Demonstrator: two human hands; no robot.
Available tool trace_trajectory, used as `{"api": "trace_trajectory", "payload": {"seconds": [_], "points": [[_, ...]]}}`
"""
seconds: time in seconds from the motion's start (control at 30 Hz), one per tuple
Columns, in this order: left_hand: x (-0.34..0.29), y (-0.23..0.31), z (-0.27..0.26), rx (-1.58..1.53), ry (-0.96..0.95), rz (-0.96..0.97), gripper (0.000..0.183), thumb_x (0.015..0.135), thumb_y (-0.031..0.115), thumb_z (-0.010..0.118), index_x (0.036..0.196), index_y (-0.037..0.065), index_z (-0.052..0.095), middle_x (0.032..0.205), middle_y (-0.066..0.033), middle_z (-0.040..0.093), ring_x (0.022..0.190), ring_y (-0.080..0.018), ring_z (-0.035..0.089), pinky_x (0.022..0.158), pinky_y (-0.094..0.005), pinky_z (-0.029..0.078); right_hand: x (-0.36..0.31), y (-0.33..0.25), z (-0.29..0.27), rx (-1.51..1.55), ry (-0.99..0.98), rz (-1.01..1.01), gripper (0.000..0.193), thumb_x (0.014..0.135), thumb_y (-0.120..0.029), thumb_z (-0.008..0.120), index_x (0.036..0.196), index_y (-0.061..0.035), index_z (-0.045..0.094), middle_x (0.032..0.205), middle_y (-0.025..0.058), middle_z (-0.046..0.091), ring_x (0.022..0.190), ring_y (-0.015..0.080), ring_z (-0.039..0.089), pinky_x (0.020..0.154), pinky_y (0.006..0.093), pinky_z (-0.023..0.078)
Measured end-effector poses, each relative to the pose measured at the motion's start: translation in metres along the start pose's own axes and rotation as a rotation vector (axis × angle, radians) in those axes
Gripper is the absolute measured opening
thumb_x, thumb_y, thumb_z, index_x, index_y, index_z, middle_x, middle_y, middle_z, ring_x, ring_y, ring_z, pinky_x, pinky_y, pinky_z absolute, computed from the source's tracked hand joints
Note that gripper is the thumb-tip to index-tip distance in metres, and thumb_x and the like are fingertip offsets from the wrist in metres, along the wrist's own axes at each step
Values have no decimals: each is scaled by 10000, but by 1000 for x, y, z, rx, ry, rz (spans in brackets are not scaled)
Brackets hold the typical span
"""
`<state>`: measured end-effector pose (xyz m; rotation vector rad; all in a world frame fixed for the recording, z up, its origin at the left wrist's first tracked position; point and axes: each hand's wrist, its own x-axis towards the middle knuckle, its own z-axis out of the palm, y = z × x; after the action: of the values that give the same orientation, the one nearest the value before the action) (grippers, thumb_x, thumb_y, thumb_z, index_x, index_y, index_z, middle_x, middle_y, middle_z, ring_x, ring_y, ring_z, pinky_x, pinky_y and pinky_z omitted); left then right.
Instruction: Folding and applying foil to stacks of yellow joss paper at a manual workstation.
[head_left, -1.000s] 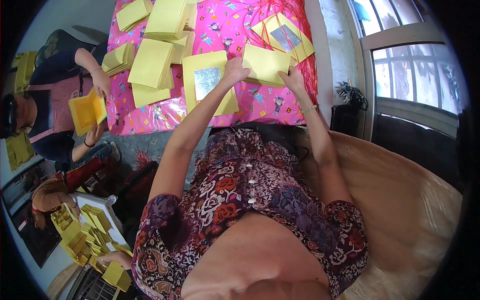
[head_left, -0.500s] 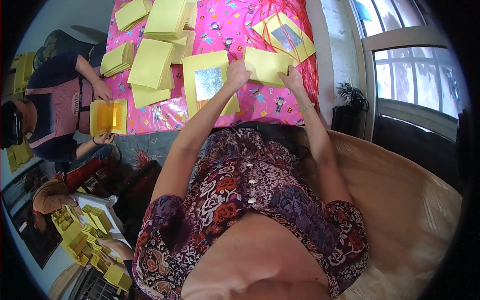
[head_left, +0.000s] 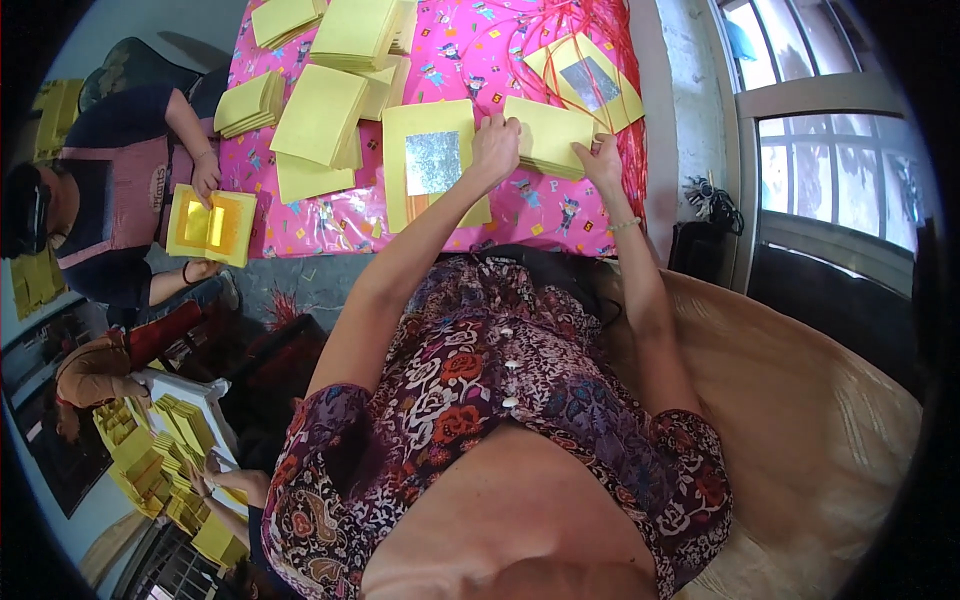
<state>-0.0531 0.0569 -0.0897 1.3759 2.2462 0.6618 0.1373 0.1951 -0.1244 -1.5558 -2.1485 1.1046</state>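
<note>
A stack of yellow paper sheets (head_left: 550,132) sits on the pink table between my two hands. My left hand (head_left: 495,148) is closed at the stack's left edge, fingers curled. At its right edge, the thumb and fingers of my right hand (head_left: 600,160) pinch the lower corner. Left of my left hand lies yellow paper with a silver foil square (head_left: 432,162). A further yellow sheet with a silver square (head_left: 588,82) rests beyond my right hand, red strings crossing it.
Several yellow paper stacks (head_left: 318,115) cover the table's left part. Red strings (head_left: 632,110) hang along its right edge. At the left, a co-worker in an apron holds yellow paper with a gold square (head_left: 208,228). A second table (head_left: 205,405) stands lower left, with more yellow bundles.
The whole view has shifted slightly. My left hand has curled at the stack's left edge, and my right hand's fingers have risen along its right side. The co-worker's paper has opened out flatter.
</note>
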Motion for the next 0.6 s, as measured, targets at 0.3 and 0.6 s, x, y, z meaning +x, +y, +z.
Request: {"api": "trace_trajectory", "payload": {"seconds": [0.3,0.6], "points": [[-13,-4,-32,-133,139,209,257,819,83,628,1075,92,605,1010,-132,561,981,-340,544,863,-415,470,0,-20,-24,-328,292,-247,701,719,-393,800,1149,64,487,1027,228,563,951,354,569,834,441,474],[-117,-94,-92,-145,148,81,255,781,125,674,1031,89,639,985,-116,608,969,-312,560,839,-409,464,-61,-138,-6,-170,-222,-650,279,798,-206,724,1004,-64,602,971,120,614,914,283,616,760,395,507]]}}
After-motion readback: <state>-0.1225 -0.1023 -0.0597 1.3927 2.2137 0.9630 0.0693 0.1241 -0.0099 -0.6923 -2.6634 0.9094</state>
